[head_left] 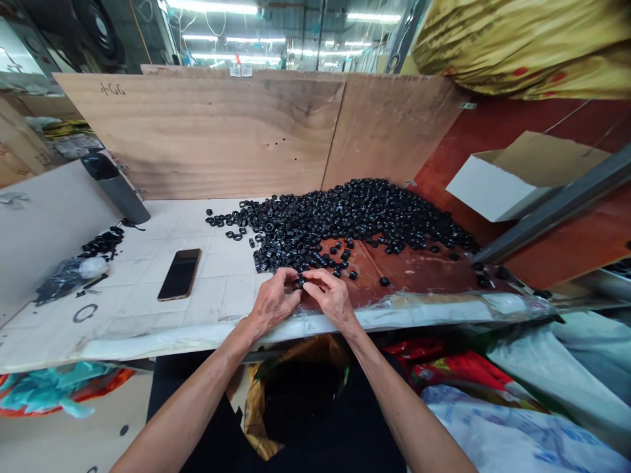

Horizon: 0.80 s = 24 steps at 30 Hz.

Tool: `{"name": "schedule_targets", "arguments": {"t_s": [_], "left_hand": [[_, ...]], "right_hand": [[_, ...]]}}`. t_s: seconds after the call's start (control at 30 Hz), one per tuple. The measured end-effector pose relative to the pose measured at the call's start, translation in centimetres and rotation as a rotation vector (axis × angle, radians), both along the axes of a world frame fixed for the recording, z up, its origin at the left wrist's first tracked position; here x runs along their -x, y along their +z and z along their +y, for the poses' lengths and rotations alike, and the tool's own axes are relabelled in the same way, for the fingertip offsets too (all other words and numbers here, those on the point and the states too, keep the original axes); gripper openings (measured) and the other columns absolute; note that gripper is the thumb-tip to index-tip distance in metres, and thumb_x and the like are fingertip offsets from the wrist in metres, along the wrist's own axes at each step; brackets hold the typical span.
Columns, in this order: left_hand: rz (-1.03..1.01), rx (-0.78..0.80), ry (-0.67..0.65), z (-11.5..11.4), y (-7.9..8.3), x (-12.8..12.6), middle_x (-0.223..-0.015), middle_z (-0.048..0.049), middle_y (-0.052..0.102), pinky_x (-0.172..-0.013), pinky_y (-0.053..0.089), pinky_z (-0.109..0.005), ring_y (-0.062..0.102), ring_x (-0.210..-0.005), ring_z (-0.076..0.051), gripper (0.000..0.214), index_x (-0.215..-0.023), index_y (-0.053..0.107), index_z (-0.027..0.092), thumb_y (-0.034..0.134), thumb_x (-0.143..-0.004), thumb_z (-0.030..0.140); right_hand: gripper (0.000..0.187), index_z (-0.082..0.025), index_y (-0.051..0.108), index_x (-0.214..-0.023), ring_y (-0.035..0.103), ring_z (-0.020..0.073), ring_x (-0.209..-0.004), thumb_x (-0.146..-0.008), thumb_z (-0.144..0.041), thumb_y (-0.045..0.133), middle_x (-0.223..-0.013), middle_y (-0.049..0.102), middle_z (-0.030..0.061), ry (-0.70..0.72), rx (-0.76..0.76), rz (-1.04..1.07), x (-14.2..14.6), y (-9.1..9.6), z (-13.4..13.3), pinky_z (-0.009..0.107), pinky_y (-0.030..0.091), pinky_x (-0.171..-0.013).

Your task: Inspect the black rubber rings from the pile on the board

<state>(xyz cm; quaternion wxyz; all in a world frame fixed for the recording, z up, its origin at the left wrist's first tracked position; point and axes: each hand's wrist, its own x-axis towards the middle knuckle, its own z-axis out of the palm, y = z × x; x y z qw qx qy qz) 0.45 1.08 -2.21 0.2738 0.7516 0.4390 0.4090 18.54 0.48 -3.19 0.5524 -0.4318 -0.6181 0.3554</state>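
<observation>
A large heap of small black rings (pixel 345 213) lies on the worktable (pixel 148 315), spreading from the centre to the back right. My left hand (pixel 273 299) and my right hand (pixel 331 295) meet at the table's front edge, just below the heap. Both pinch small black rings (pixel 300 282) between their fingertips, thumbs and fingers pressed together. Loose rings lie scattered right beside the fingers.
A dark phone (pixel 180 274) lies flat left of my hands. Further left are a small pile of black parts (pixel 101 243) and a bagged bundle (pixel 69 276). Plywood boards (pixel 207 135) wall the back. An open bag (pixel 296 394) hangs under the table edge; a cardboard box (pixel 513 174) stands right.
</observation>
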Motion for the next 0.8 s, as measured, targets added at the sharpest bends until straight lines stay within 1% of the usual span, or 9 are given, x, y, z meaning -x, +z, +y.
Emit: {"name": "schedule_targets", "arguments": {"t_s": [0.1,0.2,0.37,0.43,0.53,0.6,0.67,0.73,0.8], "left_hand": [[-0.097,0.021,-0.053,-0.1,0.1,-0.1,-0.107,-0.0038,0.070,-0.088,0.059,-0.034,0.072,-0.093,-0.018,0.028,-0.112,0.055,0.021,0.066,-0.086,0.022],[-0.127,0.022,-0.068,0.0,0.0,-0.1,-0.105,-0.0044,0.071,-0.086,0.059,-0.033,0.071,-0.091,-0.017,0.026,-0.111,0.058,0.020,0.066,-0.087,0.023],[-0.106,-0.069,-0.076,0.1,0.2,0.2,-0.104,-0.0048,0.072,-0.087,0.057,-0.032,0.070,-0.090,-0.017,0.020,-0.109,0.065,0.019,0.065,-0.089,0.024],[-0.084,-0.113,-0.098,0.0,0.4,0.3,-0.106,-0.0052,0.073,-0.089,0.056,-0.032,0.069,-0.092,-0.017,0.017,-0.108,0.066,0.019,0.064,-0.091,0.023],[-0.062,-0.155,-0.142,0.0,0.7,0.4,-0.108,-0.0064,0.073,-0.091,0.055,-0.033,0.070,-0.096,-0.017,0.014,-0.107,0.068,0.020,0.064,-0.094,0.023],[-0.063,-0.173,-0.157,-0.1,0.8,0.4,-0.108,-0.0071,0.073,-0.092,0.055,-0.033,0.070,-0.098,-0.018,0.013,-0.106,0.069,0.020,0.064,-0.095,0.024],[-0.077,-0.191,-0.156,-0.1,0.8,0.3,-0.107,-0.0072,0.073,-0.092,0.055,-0.033,0.069,-0.099,-0.018,0.012,-0.105,0.069,0.019,0.065,-0.095,0.024],[-0.093,-0.206,-0.158,0.0,0.8,0.2,-0.106,-0.0072,0.073,-0.093,0.055,-0.034,0.069,-0.100,-0.018,0.012,-0.105,0.069,0.019,0.066,-0.095,0.024],[-0.105,-0.206,-0.162,0.1,0.8,0.2,-0.105,-0.0069,0.073,-0.092,0.055,-0.034,0.069,-0.098,-0.018,0.013,-0.106,0.069,0.019,0.066,-0.094,0.024]], "right_hand": [[0.022,-0.022,0.076,-0.106,0.070,0.0201,-0.091,-0.087,-0.030,0.068,-0.107,0.072,0.0073,-0.011,-0.047,-0.026,0.0,0.0,0.0,0.034,0.059,-0.084],[0.021,-0.022,0.076,-0.105,0.069,0.0207,-0.094,-0.088,-0.030,0.066,-0.106,0.071,0.0076,-0.011,-0.076,-0.037,0.0,0.2,-0.2,0.033,0.059,-0.085],[0.015,-0.021,0.075,-0.097,0.069,0.0204,-0.088,-0.087,-0.030,0.067,-0.100,0.070,0.0070,-0.013,-0.068,-0.024,0.2,0.5,-0.4,0.033,0.058,-0.081],[0.015,-0.021,0.073,-0.093,0.069,0.0196,-0.080,-0.085,-0.033,0.069,-0.093,0.071,0.0056,-0.023,-0.011,-0.012,0.2,0.7,-0.5,0.031,0.057,-0.074],[0.018,-0.020,0.069,-0.085,0.063,0.0162,-0.062,-0.085,-0.038,0.069,-0.070,0.067,0.0003,-0.027,0.098,-0.021,0.3,1.2,-0.7,0.026,0.051,-0.060],[0.024,-0.020,0.065,-0.075,0.055,0.0132,-0.054,-0.087,-0.040,0.067,-0.059,0.059,-0.0031,-0.044,0.110,-0.072,0.3,1.4,-0.7,0.024,0.045,-0.053],[0.029,-0.020,0.061,-0.068,0.050,0.0115,-0.052,-0.087,-0.041,0.066,-0.057,0.055,-0.0036,-0.074,0.075,-0.109,0.3,1.5,-0.7,0.023,0.042,-0.052],[0.023,-0.020,0.064,-0.074,0.051,0.0113,-0.054,-0.086,-0.039,0.068,-0.063,0.059,-0.0027,-0.084,0.049,-0.074,0.3,1.3,-0.6,0.023,0.043,-0.053],[0.018,-0.019,0.069,-0.088,0.056,0.0123,-0.056,-0.084,-0.037,0.069,-0.070,0.064,-0.0014,-0.053,0.057,-0.007,0.2,1.1,-0.5,0.024,0.047,-0.056]]}}
